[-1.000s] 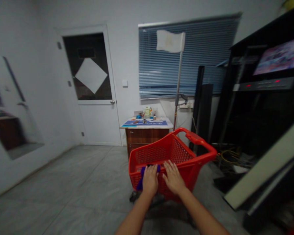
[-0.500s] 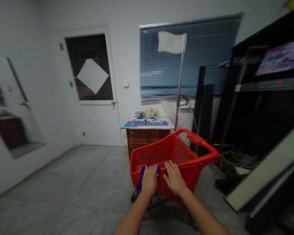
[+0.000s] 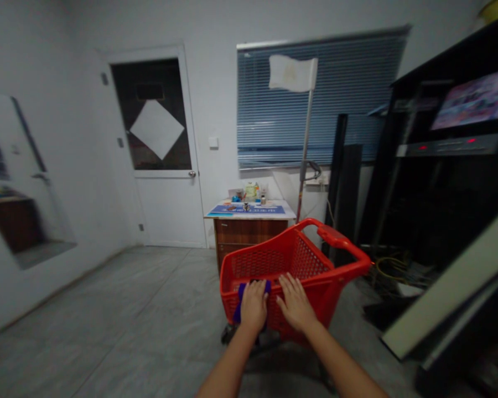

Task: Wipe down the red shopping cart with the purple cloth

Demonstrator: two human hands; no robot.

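Note:
A red plastic shopping cart (image 3: 253, 260) stands in front of me, its handle up to the right. Over its near rim hangs a purple cloth (image 3: 238, 311), and my left hand (image 3: 254, 305) is closed on the cloth at the rim. To the right, my right hand (image 3: 295, 303) lies on the cart's near side with its fingers spread, holding nothing. Part of the cloth is hidden beneath my left hand.
Behind the cart is a brown cabinet (image 3: 253, 231) with small items on top. A white flag (image 3: 292, 74) on a pole rises beside it. Leaning boards (image 3: 440, 298) and yellow cables (image 3: 392, 268) are at the right. A white door (image 3: 170, 213) is at the back left.

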